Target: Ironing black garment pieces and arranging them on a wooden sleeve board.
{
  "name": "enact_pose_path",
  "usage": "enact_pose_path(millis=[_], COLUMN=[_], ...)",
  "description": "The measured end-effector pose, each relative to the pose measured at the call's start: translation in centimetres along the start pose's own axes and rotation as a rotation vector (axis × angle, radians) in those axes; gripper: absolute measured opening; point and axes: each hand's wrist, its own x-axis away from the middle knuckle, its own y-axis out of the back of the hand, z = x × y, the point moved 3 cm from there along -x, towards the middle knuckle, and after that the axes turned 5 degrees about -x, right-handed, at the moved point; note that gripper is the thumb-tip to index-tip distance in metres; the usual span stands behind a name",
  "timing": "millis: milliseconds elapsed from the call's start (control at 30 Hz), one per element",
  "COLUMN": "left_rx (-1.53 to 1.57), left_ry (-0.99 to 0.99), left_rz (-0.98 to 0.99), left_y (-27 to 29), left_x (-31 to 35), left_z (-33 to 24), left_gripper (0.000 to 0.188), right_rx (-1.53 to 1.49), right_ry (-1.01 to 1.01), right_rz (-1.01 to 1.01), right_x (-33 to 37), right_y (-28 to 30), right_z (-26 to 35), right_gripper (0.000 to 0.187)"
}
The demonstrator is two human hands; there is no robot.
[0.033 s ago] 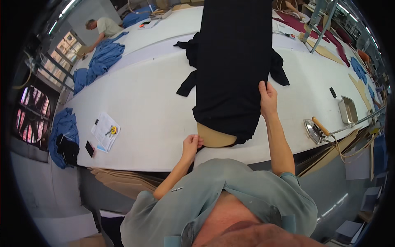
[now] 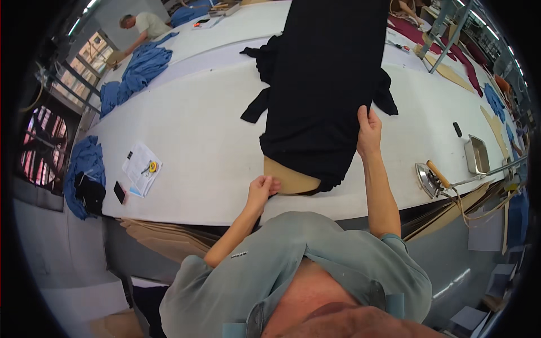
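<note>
A long black knit garment (image 2: 324, 84) lies stretched over a tan board (image 2: 290, 177), whose rounded near end shows below the slanting hem. My left hand (image 2: 262, 190) has its fingers closed at the board's near left corner. Farther up, my right hand (image 2: 369, 132) grips the garment's right edge, thumb on top and the other fingers partly hidden. Black sleeves (image 2: 256, 106) stick out from beneath on both sides. The board's far part is covered by the cloth.
To the right stand an iron (image 2: 429, 179) with a wooden handle and hose, and a metal tray (image 2: 477, 155). Papers (image 2: 142, 169) with a yellow tape measure and a phone (image 2: 119, 192) lie left. Blue garments (image 2: 143, 67) are heaped beyond; another person (image 2: 149, 27) works at the far left.
The whole view has shifted slightly, and the garment's far end now leans a little to the right. Both hands keep their places on the board and cloth.
</note>
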Motion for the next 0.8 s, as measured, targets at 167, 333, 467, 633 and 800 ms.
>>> enact_pose_path(millis=[167,333,467,633,800], left_rx=[0.639,0.782,0.662,-0.072,-0.572], left_ry=[-0.293,-0.176,-0.254,-0.023,-0.601], left_rz=[0.049,0.222,0.086,-0.608,-0.947], left_y=[-5.7,-7.1,1.8,11.2,6.7], left_x=[0.1,1.8,5.6,12.6,9.4], left_z=[-8.6,-13.5,-9.9,-3.6,-8.4], left_gripper=[0.029,0.052,0.021,0.03,0.028], right_rx=[-0.257,-0.499,-0.645,-0.482,-0.326], right_ry=[-0.029,-0.092,-0.069,-0.197,-0.325], right_rz=[0.033,-0.073,-0.011,-0.065,-0.113], right_x=[-0.6,0.5,-3.6,-3.5,3.5], right_y=[-0.5,-2.2,2.0,5.2,2.4], right_z=[-2.1,-2.9,-2.0,-3.0,-7.6], right_gripper=[0.032,0.038,0.041,0.043,0.037])
